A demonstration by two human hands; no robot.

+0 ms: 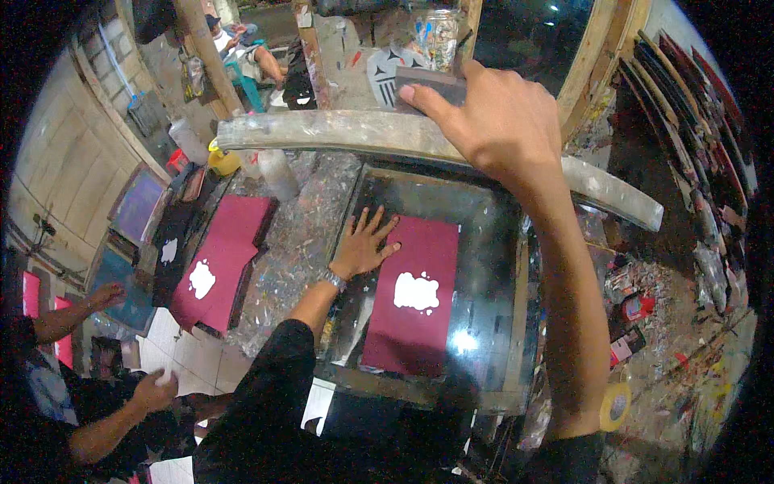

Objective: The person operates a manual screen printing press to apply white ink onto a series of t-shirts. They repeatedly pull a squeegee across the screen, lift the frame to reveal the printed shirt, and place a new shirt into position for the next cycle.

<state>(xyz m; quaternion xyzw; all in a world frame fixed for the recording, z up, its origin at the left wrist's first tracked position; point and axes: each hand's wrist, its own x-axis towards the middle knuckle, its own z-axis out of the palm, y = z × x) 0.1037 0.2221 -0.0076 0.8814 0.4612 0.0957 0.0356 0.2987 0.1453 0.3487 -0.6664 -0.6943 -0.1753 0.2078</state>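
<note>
On the glass worktop (484, 266) in the head view, a maroon cloth piece (413, 323) lies flat with its white print (416, 292) already laid down, so that pass looks finished. The left hand (363, 246), at nine o'clock of the cloth, presses its edge, fingers spread. At twelve o'clock the right hand (500, 113) grips the lifted screen frame (339, 129), clamped on it and a grey squeegee (431, 85). Another printed piece (218, 274) waits left.

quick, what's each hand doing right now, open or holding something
Left hand: open, fingers spread, flat on the maroon cloth.
Right hand: closed, holding the grey squeegee at the raised wooden frame.
</note>
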